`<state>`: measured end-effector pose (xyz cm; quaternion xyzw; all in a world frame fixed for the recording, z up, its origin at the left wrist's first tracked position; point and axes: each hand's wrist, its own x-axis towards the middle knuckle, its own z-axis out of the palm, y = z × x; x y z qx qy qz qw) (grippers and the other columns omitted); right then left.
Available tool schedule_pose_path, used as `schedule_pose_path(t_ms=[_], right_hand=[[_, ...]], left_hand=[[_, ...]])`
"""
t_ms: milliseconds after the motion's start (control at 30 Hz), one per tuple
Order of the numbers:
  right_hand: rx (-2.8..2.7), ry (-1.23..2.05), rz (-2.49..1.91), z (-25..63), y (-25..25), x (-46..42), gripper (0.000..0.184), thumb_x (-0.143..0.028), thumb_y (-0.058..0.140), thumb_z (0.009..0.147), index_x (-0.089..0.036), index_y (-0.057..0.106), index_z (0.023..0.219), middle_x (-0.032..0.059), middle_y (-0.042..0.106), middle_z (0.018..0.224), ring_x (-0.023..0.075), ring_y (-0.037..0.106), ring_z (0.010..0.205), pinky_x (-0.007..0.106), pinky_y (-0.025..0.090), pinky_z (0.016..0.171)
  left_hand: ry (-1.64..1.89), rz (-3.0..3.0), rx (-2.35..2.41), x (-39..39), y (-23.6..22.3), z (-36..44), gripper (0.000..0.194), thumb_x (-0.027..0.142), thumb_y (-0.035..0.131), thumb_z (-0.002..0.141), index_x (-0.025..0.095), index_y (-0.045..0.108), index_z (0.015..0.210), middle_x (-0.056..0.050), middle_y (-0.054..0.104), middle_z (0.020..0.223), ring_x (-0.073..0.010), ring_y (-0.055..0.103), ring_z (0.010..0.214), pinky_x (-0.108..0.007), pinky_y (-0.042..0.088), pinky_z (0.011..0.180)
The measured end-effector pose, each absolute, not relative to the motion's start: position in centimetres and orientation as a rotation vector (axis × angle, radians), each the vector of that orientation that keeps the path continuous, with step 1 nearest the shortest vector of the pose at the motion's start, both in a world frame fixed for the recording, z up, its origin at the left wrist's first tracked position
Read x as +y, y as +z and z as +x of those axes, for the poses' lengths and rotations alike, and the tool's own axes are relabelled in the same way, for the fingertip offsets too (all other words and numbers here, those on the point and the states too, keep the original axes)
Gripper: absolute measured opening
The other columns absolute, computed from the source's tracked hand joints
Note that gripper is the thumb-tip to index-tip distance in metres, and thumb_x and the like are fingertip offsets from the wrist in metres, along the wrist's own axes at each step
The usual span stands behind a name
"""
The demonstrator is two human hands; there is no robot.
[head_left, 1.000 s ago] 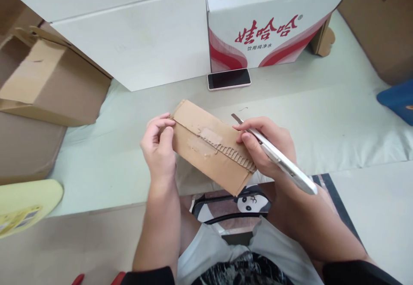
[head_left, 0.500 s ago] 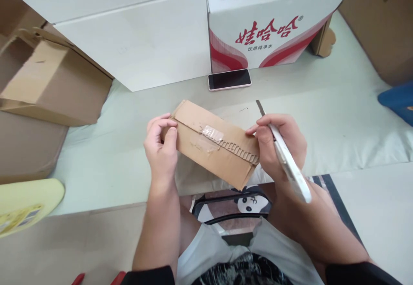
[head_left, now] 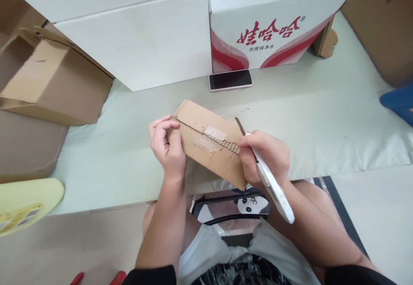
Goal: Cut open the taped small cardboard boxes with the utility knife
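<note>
While left hand (head_left: 167, 147) pinches left end of cardboard piece (head_left: 209, 145) between thumb and bent fingers, right hand (head_left: 266, 158) grips white utility knife (head_left: 269, 179), fingers clenched around handle. Cardboard piece at centre of frame, held above pale green sheet (head_left: 322, 117), tilted down to right. Knife blade points up-left, tip at upper edge of cardboard near clear tape patch (head_left: 214, 133). Smartphone (head_left: 230, 80) lies above centre, just before white-red carton (head_left: 274, 22). Open brown box (head_left: 48, 83) at left.
</note>
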<state>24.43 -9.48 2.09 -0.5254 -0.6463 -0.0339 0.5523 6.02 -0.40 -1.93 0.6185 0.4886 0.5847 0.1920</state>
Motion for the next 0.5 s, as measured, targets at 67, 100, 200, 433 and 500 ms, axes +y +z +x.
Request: schedule_pose_path(t_ms=[67,100,200,433,500], right_hand=[[-1.528,-0.09,-1.242,24.42,2.11,-9.53,0.017,-0.009,0.054,0.088,-0.026,0.059,0.085,-0.0068,0.055,0.058,0.0095,0.049,0.049,0.023,0.04,0.05],[-1.531,-0.097,-1.245,24.43,2.11,-9.55,0.018,-0.009,0.053,0.088,-0.026,0.059,0.085,-0.0069,0.054,0.058,0.0097,0.049,0.048,0.024,0.039,0.049],[-1.52,-0.108,-1.23,24.46,2.07,-9.55,0.019,-0.009,0.053,0.089,-0.026,0.058,0.084,-0.0069,0.053,0.057,0.0098,0.048,0.048,0.024,0.039,0.049],[-1.483,-0.093,-1.192,24.49,2.11,-9.37,0.018,-0.009,0.054,0.088,-0.026,0.058,0.084,-0.007,0.052,0.059,0.0092,0.046,0.049,0.023,0.038,0.049],[-1.495,-0.1,-1.193,24.53,2.21,-9.34,0.017,-0.009,0.055,0.088,-0.025,0.058,0.084,-0.007,0.053,0.059,0.0087,0.046,0.049,0.022,0.038,0.049]], left_hand=[[1.655,1.724,1.378,-0.32,-2.09,6.18,0.012,0.02,0.056,0.084,0.022,0.068,0.084,-0.006,0.065,0.102,-0.0234,0.067,0.114,-0.042,0.052,0.106],[1.651,1.721,1.387,-0.3,-2.11,6.22,0.012,0.02,0.056,0.084,0.022,0.067,0.083,-0.006,0.065,0.102,-0.0236,0.067,0.113,-0.043,0.052,0.106],[1.646,1.716,1.408,-0.25,-2.1,6.26,0.012,0.02,0.055,0.082,0.022,0.066,0.083,-0.006,0.064,0.102,-0.024,0.067,0.113,-0.044,0.051,0.108],[1.668,1.703,1.37,-0.16,-2.17,6.26,0.013,0.018,0.054,0.081,0.022,0.066,0.083,-0.006,0.063,0.102,-0.0243,0.066,0.113,-0.044,0.049,0.109],[1.669,1.691,1.353,-0.18,-2.31,6.26,0.013,0.017,0.054,0.081,0.022,0.066,0.083,-0.006,0.063,0.103,-0.0246,0.065,0.114,-0.044,0.049,0.109]])
